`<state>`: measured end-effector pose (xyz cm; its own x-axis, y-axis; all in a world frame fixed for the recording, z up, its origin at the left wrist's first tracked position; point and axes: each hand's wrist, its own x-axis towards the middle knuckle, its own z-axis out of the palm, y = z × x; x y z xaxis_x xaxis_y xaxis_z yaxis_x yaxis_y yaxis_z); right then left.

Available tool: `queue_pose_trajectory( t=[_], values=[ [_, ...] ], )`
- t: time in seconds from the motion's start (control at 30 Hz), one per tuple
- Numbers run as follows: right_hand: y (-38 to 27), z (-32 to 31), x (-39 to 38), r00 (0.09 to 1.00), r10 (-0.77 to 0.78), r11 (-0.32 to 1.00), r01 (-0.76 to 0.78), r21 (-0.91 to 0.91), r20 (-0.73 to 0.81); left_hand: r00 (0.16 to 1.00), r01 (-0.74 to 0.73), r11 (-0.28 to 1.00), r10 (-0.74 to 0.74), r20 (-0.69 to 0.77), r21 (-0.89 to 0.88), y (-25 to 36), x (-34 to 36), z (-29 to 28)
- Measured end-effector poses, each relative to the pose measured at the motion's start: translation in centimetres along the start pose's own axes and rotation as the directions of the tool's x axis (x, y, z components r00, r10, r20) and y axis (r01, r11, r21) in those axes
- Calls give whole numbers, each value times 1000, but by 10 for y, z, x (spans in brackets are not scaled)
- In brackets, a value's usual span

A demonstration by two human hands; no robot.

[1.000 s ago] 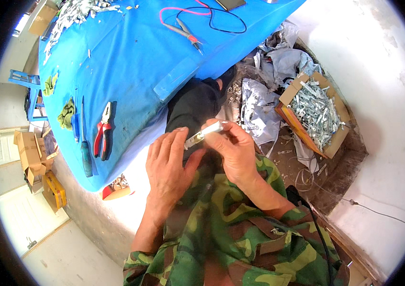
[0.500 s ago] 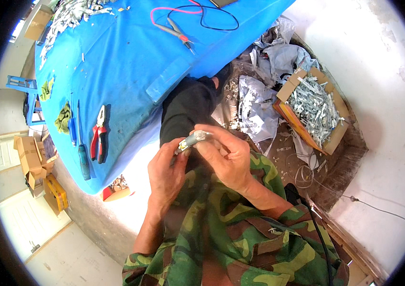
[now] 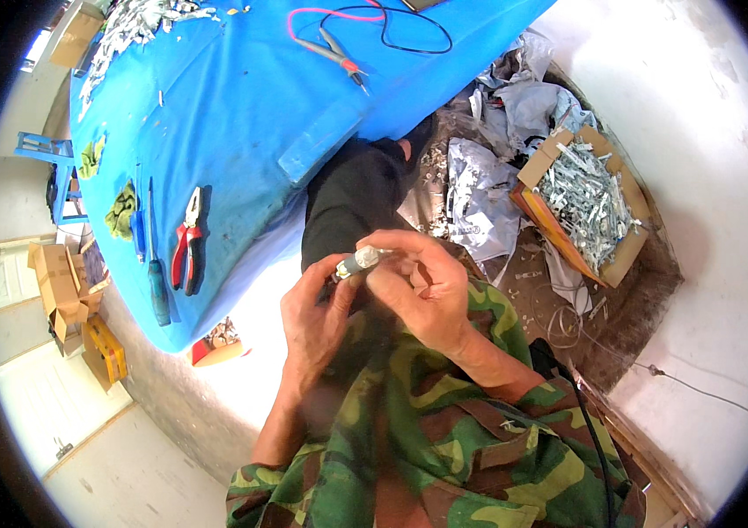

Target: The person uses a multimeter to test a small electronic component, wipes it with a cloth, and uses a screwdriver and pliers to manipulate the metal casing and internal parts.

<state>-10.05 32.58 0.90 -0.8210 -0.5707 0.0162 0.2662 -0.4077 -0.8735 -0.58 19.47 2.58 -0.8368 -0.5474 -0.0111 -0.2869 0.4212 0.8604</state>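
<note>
Above my lap, my left hand [image 3: 314, 308] pinches a short grey cylinder with a whitish, lumpy end [image 3: 358, 261] between thumb and fingers. Close at that whitish end is my right hand [image 3: 427, 286], its fingers curled and thumb bent in. Something thin may sit in the right fingertips, but it is too small and blurred to name. Off to the left on the blue cloth lie red-handled pliers [image 3: 187, 242] and a screwdriver with a teal handle [image 3: 158, 295].
Test probes with pink and black leads [image 3: 332, 55] lie across the blue-covered table [image 3: 233, 106]. A cardboard box of small metal parts [image 3: 585, 207] stands at the right, beside grey plastic bags [image 3: 480, 198]. Brown boxes [image 3: 62, 286] sit at far left.
The grey cylinder has turned a little, its whitish end now facing up more. My right fingers have shifted slightly at that end. The whole view has moved a little.
</note>
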Motion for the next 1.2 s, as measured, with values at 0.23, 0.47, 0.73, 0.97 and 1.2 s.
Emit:
queue_pose_trajectory(
  t=[0.23, 0.47, 0.73, 0.97, 1.2],
  values=[
    [3, -2, 0, 996, 76, 993, -71, -90, 47, 995, -80, 997, 80, 58, -1, -5, -8, 3],
    [-4, -11, 4, 973, 188, 981, -180, -71, 130, 975, -221, 975, 221, 17, 19, 7, 2, -34],
    [-4, -10, -4, 926, 288, 955, -260, -142, 243, 928, -372, 921, 366, 74, 115, 26, 17, -39],
    [-7, -12, 3, 919, 245, 939, -146, -311, 308, 905, -412, 900, 387, 176, 144, 25, 19, -49],
    [-9, -9, 6, 913, 210, 919, -62, -390, 350, 905, -419, 879, 384, 184, 229, 22, 16, -47]
  ],
)
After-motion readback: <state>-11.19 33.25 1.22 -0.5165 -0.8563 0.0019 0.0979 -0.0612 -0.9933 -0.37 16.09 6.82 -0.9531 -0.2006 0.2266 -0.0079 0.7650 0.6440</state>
